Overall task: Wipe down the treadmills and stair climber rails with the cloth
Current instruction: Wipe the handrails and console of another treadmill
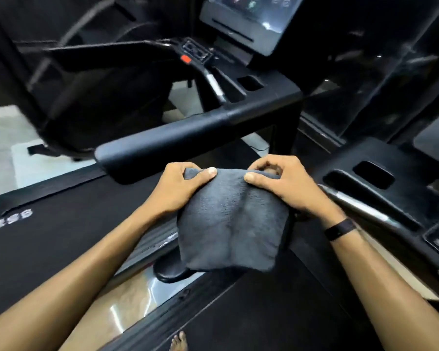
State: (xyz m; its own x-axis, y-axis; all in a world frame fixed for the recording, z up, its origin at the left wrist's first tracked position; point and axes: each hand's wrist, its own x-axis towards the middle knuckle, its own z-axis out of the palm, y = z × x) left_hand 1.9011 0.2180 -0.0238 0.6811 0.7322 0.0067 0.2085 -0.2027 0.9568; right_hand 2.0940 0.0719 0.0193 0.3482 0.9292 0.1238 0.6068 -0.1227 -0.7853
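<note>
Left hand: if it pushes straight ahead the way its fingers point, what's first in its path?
Likely the padded black handrail just beyond the left hand, which grips the grey cloth with the right hand. The depth of the gap is unclear from this one view.

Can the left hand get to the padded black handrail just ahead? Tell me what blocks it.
Probably yes. The padded handrail lies just beyond the left hand with nothing between them, but that hand and the right hand both grip the grey cloth.

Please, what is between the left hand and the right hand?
In the head view, the grey cloth spans between the left hand and right hand; both pinch its top edge.
</note>
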